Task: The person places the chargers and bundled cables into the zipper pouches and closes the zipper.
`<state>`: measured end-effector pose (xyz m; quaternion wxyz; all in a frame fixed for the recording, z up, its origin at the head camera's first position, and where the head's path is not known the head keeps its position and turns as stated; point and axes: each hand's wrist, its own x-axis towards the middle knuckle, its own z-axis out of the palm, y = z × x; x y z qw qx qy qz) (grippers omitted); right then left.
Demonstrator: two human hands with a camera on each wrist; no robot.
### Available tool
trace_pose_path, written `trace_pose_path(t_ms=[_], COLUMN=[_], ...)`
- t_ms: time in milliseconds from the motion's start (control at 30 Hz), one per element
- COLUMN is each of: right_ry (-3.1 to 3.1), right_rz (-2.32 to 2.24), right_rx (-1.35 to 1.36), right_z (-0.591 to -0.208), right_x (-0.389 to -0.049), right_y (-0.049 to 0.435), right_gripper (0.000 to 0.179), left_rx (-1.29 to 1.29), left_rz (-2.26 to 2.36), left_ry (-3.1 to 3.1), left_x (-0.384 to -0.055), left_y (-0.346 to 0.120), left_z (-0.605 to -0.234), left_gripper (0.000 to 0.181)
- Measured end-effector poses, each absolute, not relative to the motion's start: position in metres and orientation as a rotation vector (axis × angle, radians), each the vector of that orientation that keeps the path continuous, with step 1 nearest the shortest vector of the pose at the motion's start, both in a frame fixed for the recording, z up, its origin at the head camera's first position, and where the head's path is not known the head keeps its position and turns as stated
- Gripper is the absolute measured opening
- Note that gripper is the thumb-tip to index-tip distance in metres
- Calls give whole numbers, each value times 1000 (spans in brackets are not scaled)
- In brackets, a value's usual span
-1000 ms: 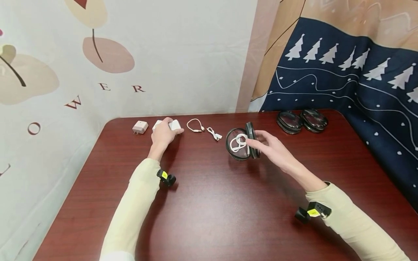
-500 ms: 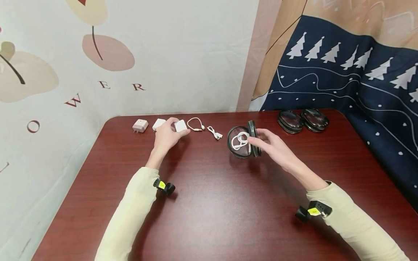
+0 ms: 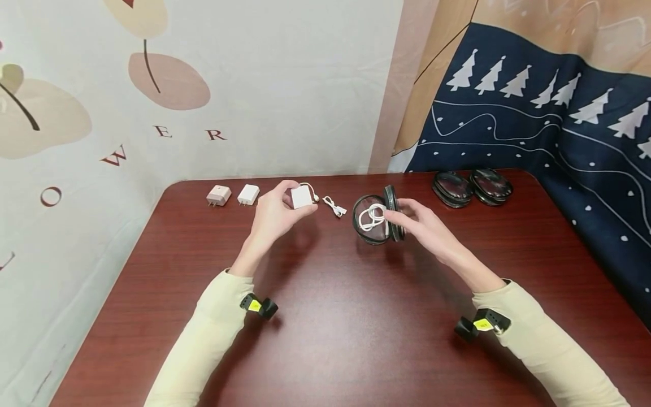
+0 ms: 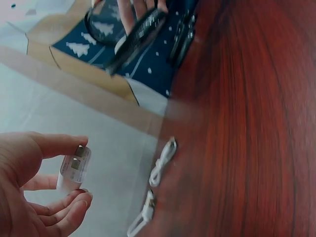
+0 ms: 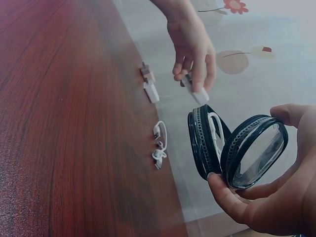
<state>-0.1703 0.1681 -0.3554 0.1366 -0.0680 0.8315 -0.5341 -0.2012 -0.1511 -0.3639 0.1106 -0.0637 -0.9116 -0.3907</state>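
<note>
Between the thumb and fingers of my left hand (image 3: 274, 215) is a white charger plug (image 3: 302, 197), lifted above the table. In the left wrist view the charger (image 4: 74, 169) shows its metal prongs. My right hand (image 3: 424, 229) grips a round, clear zip pouch (image 3: 394, 212) with black edging by one half. The pouch hangs unzipped, its halves spread apart, and a coiled white cable (image 3: 373, 217) lies inside. The right wrist view shows the pouch (image 5: 234, 145) opening toward the left hand (image 5: 192, 47).
On the wooden table (image 3: 325, 316), a pinkish charger (image 3: 218, 195) and a white charger (image 3: 248, 194) stand at the back left. Two short white cables lie mid-back, one a knotted cable (image 3: 334, 207). Two closed round pouches (image 3: 452, 189) sit at the back right, near the curtain (image 3: 508, 113).
My left hand has picked up the white charger from beside the other white one and carried it right, toward the pouch. The right hand and pouch have stayed nearly still.
</note>
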Motion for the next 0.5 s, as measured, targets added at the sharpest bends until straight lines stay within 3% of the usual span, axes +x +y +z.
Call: trace_pose_path(t_ms=[500], right_ry=[2400], right_rz=[-1545], right_rx=[-185], right_z=[-357], right_x=[-176], right_y=[157], right_gripper=[67], left_rx=[-427], left_rz=[-1244], left_ry=[-2636], left_x=[-176], left_y=[-115], left_z=[-340], left_gripper=[49])
